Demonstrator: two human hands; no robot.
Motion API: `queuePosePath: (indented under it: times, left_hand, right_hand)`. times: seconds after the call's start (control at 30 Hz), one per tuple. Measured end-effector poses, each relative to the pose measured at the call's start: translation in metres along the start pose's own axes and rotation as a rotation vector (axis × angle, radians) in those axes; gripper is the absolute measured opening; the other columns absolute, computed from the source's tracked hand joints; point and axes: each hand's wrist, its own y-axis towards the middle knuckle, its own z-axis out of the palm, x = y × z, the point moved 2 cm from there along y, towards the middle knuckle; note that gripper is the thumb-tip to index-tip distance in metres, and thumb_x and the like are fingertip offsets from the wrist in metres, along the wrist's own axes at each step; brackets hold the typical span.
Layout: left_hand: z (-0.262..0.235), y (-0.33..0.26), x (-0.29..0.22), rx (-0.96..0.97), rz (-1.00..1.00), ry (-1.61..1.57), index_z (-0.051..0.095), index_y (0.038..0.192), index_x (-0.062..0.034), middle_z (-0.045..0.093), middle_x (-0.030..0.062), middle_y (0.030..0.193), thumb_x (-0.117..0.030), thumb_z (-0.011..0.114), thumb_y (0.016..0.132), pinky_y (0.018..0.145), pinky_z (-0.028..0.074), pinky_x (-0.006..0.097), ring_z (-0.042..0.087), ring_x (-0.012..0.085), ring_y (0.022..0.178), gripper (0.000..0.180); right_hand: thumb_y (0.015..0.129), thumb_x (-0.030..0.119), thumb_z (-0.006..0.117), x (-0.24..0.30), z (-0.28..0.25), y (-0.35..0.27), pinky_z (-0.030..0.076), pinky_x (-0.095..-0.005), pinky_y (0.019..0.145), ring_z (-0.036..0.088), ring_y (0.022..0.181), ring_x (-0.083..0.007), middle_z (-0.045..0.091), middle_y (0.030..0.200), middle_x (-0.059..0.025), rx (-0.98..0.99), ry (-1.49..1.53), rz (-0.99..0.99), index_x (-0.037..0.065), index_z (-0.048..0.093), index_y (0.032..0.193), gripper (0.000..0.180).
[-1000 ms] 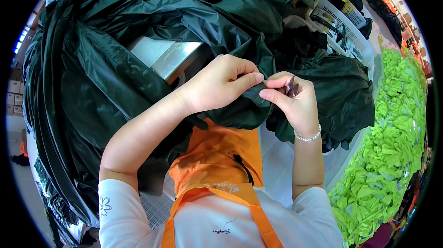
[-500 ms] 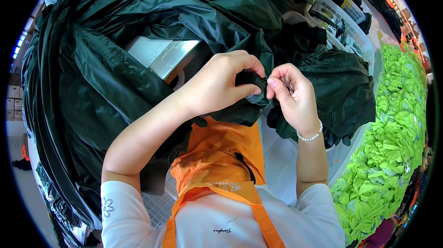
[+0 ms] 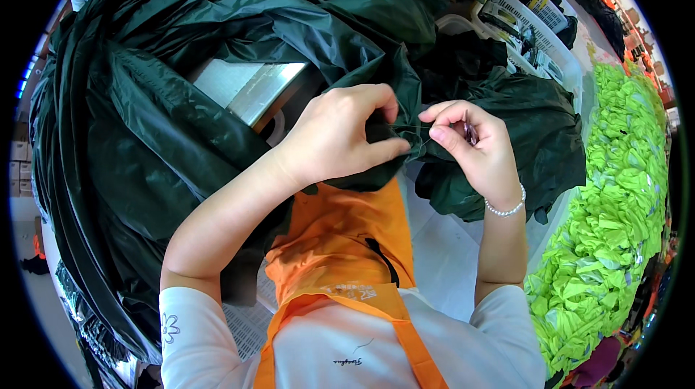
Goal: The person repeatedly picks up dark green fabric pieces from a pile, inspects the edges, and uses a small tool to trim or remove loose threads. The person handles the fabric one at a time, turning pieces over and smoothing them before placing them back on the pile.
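A long heap of dark green, slightly shiny fabric (image 3: 239, 19) lies across the left and the far side in front of me. My left hand (image 3: 351, 128) grips a bunched part of it, thumb and curled fingers around the cloth; some fingers are hidden. Close beside it on the right, my right hand (image 3: 467, 143) pinches a fine thread (image 3: 423, 128) between thumb and forefinger, and the thread runs to the fabric at my left hand. A small dark, shiny object (image 3: 470, 133) sits within the curled fingers of my right hand; its kind is unclear.
A metal-edged table corner (image 3: 268, 88) shows under the fabric. More dark green fabric (image 3: 514, 128) is piled to the right of my hands. Beyond it stands a white plastic basket (image 3: 572, 63) with packages. Bright green bunched material (image 3: 601, 229) lines the right side. My apron is orange (image 3: 340, 237).
My right hand has moved to the right, away from my left, drawing the thread out between them. The left thumb and forefinger have spread slightly.
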Motion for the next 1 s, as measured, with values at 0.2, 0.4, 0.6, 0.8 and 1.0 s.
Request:
queuePosePath:
  times: [0.2,0.4,0.6,0.8,1.0]
  left_hand:
    - [0.016,0.006,0.009,-0.067,0.134,-0.053,0.069,0.086,-0.0042,0.067,0.0089,0.080,-0.013,0.077,0.071,0.064,0.049,0.028,0.063,0.0190,0.071,0.019]
    - [0.011,0.011,0.015,-0.139,-0.077,-0.179,0.067,0.078,-0.0004,0.065,0.0052,0.069,-0.013,0.074,0.074,0.057,0.046,0.025,0.058,0.0112,0.059,0.015]
    - [0.009,0.009,0.026,-0.075,0.036,-0.323,0.062,0.082,-0.0001,0.063,0.0027,0.083,-0.001,0.065,0.076,0.067,0.046,0.023,0.056,0.0077,0.074,0.006]
    - [0.000,0.008,0.020,0.160,-0.123,-0.657,0.067,0.100,0.0002,0.065,0.0009,0.088,-0.001,0.065,0.081,0.074,0.047,0.021,0.058,0.0064,0.081,0.019]
    - [0.006,0.008,0.014,0.022,0.041,-0.465,0.071,0.100,-0.0024,0.066,0.0018,0.086,-0.006,0.076,0.079,0.070,0.047,0.022,0.059,0.0084,0.078,0.022]
  right_hand:
    - [0.087,0.009,0.070,0.003,0.008,0.003,0.035,-0.0158,0.058,0.040,0.065,-0.0002,0.056,0.077,0.0041,-0.064,0.031,0.100,0.002,0.059,0.086,0.013]
    - [0.073,0.004,0.081,-0.004,0.036,-0.017,0.034,-0.0161,0.052,0.038,0.059,-0.0007,0.049,0.073,0.0040,-0.263,-0.260,-0.063,0.003,0.054,0.088,0.031]
    - [0.087,-0.001,0.063,-0.018,0.026,-0.016,0.034,-0.0158,0.055,0.042,0.062,0.0003,0.060,0.079,0.0045,-0.172,0.023,0.051,0.001,0.063,0.097,0.010]
    - [0.090,0.000,0.061,-0.007,0.011,-0.014,0.039,-0.0171,0.063,0.051,0.072,-0.0026,0.067,0.090,-0.0036,0.049,0.433,0.151,0.003,0.051,0.114,0.027]
    - [0.087,0.001,0.065,-0.010,0.013,-0.014,0.040,-0.0175,0.065,0.054,0.075,-0.0028,0.066,0.088,-0.0027,0.031,0.369,0.148,0.004,0.052,0.108,0.025]
